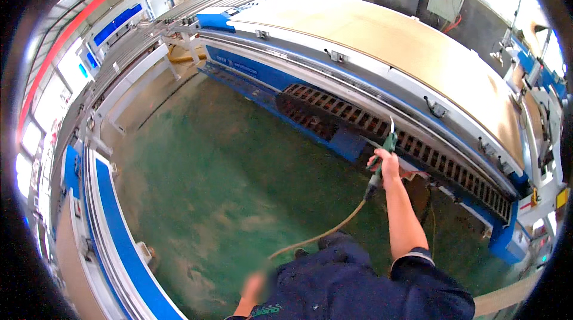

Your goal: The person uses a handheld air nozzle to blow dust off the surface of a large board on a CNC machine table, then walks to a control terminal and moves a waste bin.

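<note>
My right hand (387,163) is closed around a green air blow gun (390,142). The gun's thin pale nozzle points away from me, toward the black slotted cable chain (444,162) along the machine's side. From the bottom of the gun a yellowish air hose (334,230) curves down and left, passing in front of my body. My left hand (253,287) is low, near the hose's visible end. Its fingers are smeared, so whether it grips the hose cannot be made out.
A long blue-and-white machine (268,72) with a tan board (370,27) on top stretches across the far side. Roller conveyors (128,60) stand at the far left. Another blue-edged machine (119,224) runs along my left. Green floor (209,159) lies between them.
</note>
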Action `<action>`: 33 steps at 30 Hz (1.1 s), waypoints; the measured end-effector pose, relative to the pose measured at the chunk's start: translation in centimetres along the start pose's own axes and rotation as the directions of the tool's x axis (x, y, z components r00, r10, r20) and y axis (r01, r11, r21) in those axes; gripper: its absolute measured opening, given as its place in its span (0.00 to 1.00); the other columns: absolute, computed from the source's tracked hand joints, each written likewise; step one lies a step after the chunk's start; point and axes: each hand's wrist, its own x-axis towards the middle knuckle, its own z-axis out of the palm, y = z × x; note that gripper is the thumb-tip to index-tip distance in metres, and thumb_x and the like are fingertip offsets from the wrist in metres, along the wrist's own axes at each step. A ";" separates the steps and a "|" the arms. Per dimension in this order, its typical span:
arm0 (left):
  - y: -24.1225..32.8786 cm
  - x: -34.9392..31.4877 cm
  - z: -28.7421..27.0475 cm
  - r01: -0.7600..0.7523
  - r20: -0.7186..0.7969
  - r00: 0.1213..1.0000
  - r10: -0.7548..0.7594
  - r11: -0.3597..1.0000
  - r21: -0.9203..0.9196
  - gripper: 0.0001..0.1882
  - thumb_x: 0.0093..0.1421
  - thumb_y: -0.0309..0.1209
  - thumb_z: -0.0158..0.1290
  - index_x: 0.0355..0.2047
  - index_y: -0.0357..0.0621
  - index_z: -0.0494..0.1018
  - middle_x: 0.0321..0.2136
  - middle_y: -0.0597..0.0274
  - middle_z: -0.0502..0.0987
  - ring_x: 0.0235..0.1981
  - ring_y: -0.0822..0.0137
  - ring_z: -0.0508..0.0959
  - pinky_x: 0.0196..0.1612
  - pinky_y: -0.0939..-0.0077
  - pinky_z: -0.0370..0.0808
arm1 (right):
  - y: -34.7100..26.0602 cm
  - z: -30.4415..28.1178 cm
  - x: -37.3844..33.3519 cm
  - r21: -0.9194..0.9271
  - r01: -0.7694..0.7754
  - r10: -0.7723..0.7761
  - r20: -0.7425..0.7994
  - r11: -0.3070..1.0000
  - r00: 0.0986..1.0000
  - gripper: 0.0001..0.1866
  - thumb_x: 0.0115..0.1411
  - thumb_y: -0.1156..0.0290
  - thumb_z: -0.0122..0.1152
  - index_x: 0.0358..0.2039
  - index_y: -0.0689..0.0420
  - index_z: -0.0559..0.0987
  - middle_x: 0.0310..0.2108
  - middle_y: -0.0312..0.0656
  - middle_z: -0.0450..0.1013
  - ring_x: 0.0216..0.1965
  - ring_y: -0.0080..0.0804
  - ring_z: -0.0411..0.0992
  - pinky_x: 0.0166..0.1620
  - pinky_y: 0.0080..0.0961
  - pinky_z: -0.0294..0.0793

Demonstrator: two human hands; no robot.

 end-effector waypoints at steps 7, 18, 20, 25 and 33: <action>-6.4 22.2 -13.9 0.582 0.250 0.760 -0.599 0.458 -0.672 0.21 0.60 0.47 0.45 0.30 0.42 0.75 0.26 0.52 0.76 0.27 0.60 0.75 0.32 0.66 0.71 | -1.7 10.0 15.0 0.046 -0.022 0.020 0.035 0.999 0.999 0.12 0.53 0.67 0.51 0.32 0.63 0.73 0.19 0.46 0.73 0.20 0.36 0.73 0.25 0.31 0.73; -3.1 33.9 -21.8 -0.001 -0.144 0.989 0.016 0.994 0.105 0.10 0.59 0.30 0.43 0.32 0.39 0.73 0.24 0.51 0.74 0.25 0.57 0.75 0.28 0.62 0.71 | -6.4 34.4 43.2 -0.121 0.101 -0.085 0.135 0.987 0.987 0.09 0.50 0.70 0.52 0.25 0.64 0.68 0.13 0.43 0.68 0.15 0.33 0.68 0.23 0.33 0.68; -3.5 36.9 -24.2 0.101 -0.147 0.983 -0.105 0.994 -0.039 0.10 0.59 0.30 0.43 0.32 0.39 0.73 0.24 0.51 0.73 0.24 0.57 0.74 0.27 0.62 0.71 | -6.7 39.1 46.1 -0.120 0.040 -0.024 0.135 0.992 0.991 0.10 0.51 0.69 0.52 0.25 0.64 0.68 0.14 0.43 0.68 0.15 0.33 0.69 0.22 0.33 0.68; -5.9 48.0 -30.3 0.211 -0.175 0.951 -0.255 0.949 -0.233 0.09 0.59 0.30 0.44 0.32 0.39 0.73 0.23 0.51 0.73 0.24 0.56 0.74 0.27 0.63 0.71 | -8.2 46.3 53.8 -0.115 0.045 -0.032 0.110 0.992 0.993 0.09 0.48 0.71 0.53 0.24 0.66 0.68 0.14 0.46 0.68 0.13 0.34 0.67 0.19 0.32 0.68; -20.0 71.5 -36.2 0.017 -0.215 0.976 -0.022 1.000 -0.025 0.09 0.57 0.28 0.44 0.30 0.40 0.73 0.23 0.50 0.72 0.24 0.56 0.74 0.27 0.63 0.71 | -10.3 56.6 61.7 -0.270 0.045 -0.035 0.041 0.962 0.999 0.12 0.46 0.68 0.54 0.22 0.66 0.71 0.11 0.45 0.67 0.11 0.34 0.65 0.18 0.31 0.65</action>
